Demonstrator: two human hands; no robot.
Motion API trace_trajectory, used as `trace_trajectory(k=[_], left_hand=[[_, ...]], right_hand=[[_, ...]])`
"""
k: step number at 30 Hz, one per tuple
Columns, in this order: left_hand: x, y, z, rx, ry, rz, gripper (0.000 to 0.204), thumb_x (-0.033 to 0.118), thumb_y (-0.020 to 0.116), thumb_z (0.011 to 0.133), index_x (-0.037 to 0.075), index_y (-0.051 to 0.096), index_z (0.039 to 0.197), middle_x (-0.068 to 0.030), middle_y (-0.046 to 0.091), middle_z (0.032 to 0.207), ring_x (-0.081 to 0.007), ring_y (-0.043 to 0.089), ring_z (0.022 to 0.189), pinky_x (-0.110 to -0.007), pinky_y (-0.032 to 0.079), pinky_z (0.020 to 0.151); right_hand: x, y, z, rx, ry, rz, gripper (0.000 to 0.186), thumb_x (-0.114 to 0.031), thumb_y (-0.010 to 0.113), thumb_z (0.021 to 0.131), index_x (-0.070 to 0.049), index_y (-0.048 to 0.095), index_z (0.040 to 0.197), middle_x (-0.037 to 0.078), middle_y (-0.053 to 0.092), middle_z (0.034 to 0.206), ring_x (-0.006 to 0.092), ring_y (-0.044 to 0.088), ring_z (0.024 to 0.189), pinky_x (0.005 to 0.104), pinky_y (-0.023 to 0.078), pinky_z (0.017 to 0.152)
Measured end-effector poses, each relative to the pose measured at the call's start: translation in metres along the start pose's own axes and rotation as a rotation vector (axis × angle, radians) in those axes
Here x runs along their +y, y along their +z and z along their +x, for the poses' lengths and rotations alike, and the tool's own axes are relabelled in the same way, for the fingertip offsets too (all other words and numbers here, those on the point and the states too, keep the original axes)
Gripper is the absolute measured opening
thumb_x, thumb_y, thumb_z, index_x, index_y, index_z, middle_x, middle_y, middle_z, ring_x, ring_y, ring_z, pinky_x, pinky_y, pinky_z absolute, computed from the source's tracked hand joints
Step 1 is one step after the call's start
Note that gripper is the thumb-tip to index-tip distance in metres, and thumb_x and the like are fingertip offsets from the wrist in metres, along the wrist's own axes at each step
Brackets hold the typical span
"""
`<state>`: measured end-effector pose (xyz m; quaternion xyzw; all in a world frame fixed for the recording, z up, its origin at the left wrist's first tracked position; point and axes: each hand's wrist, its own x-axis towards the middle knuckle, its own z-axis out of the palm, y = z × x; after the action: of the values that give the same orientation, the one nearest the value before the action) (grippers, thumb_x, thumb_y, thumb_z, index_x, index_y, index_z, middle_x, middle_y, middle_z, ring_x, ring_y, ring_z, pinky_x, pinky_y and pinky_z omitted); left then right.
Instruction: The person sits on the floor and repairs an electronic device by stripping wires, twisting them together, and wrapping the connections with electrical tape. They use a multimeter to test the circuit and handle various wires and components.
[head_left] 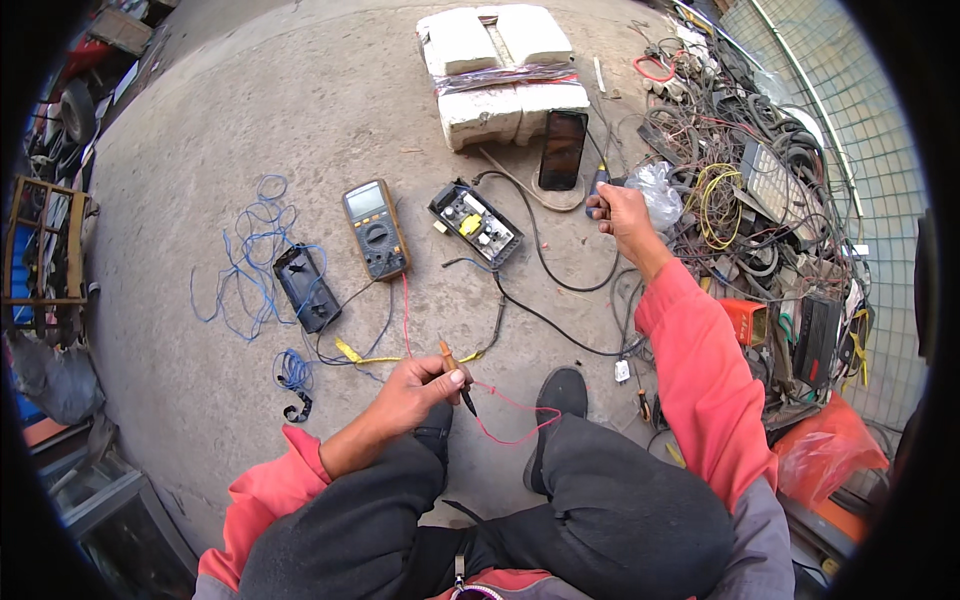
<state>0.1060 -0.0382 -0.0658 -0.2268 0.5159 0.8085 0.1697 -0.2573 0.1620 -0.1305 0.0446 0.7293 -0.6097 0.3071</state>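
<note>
My left hand point(425, 388) pinches a multimeter probe point(461, 382) above my feet; the probe has an orange end and a dark body, and a thin red lead trails from it. My right hand point(622, 212) is stretched forward, its fingers closed round a screwdriver point(601, 176) with a blue and yellow handle. Between and beyond the hands lies an opened power adapter point(477, 224), its circuit board bare in the black case. To its left the multimeter point(377, 230) rests face up. The loose black cover half point(307, 288) lies farther left.
A phone point(563, 150) stands against a white foam block point(505, 75) at the far side. Tangled blue wire point(255, 270) spreads on the left. Heaped cables and scrap point(740, 190) fill the right side. A black cord point(560, 325) runs to a white plug point(622, 371).
</note>
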Motion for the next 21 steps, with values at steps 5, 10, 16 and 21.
trace_trajectory(k=[5, 10, 16, 21], left_hand=[[0.013, 0.007, 0.002, 0.089, -0.009, -0.004, 0.024, 0.02, 0.065, 0.096, -0.002, 0.07, 0.1, -0.002, 0.063, 0.08, -0.0097, 0.057, 0.072, -0.026, 0.048, 0.069], [0.012, 0.009, 0.013, 0.107, 0.037, 0.01, 0.026, 0.022, 0.066, 0.096, -0.003, 0.07, 0.1, -0.0015, 0.063, 0.079, -0.009, 0.056, 0.071, -0.024, 0.047, 0.067], [0.012, 0.016, 0.019, 0.1, 0.04, 0.082, 0.024, 0.023, 0.069, 0.094, -0.001, 0.072, 0.094, -0.0009, 0.065, 0.076, -0.0076, 0.055, 0.069, -0.024, 0.045, 0.064], [0.017, 0.033, 0.021, 0.02, 0.025, 0.141, 0.023, 0.022, 0.072, 0.092, -0.001, 0.074, 0.09, -0.0013, 0.066, 0.074, -0.0073, 0.054, 0.067, -0.024, 0.044, 0.062]], right_hand=[[0.004, 0.009, -0.044, -0.141, 0.01, -0.194, 0.031, -0.028, 0.061, 0.094, 0.0, 0.067, 0.082, 0.004, 0.063, 0.073, 0.0095, 0.056, 0.061, 0.0236, 0.045, 0.05], [-0.002, 0.047, -0.125, -0.522, 0.047, -0.229, 0.023, -0.012, 0.06, 0.089, 0.005, 0.063, 0.104, 0.01, 0.068, 0.096, 0.0117, 0.063, 0.077, 0.0246, 0.05, 0.055], [0.017, 0.081, -0.211, -0.725, -0.089, -0.275, 0.06, -0.032, 0.068, 0.093, 0.013, 0.048, 0.128, 0.023, 0.064, 0.12, 0.0278, 0.068, 0.097, 0.0357, 0.054, 0.085], [0.001, 0.079, -0.252, -0.613, -0.144, -0.423, 0.058, -0.025, 0.068, 0.088, 0.009, 0.046, 0.13, 0.026, 0.066, 0.108, 0.0287, 0.07, 0.083, 0.0381, 0.053, 0.075]])
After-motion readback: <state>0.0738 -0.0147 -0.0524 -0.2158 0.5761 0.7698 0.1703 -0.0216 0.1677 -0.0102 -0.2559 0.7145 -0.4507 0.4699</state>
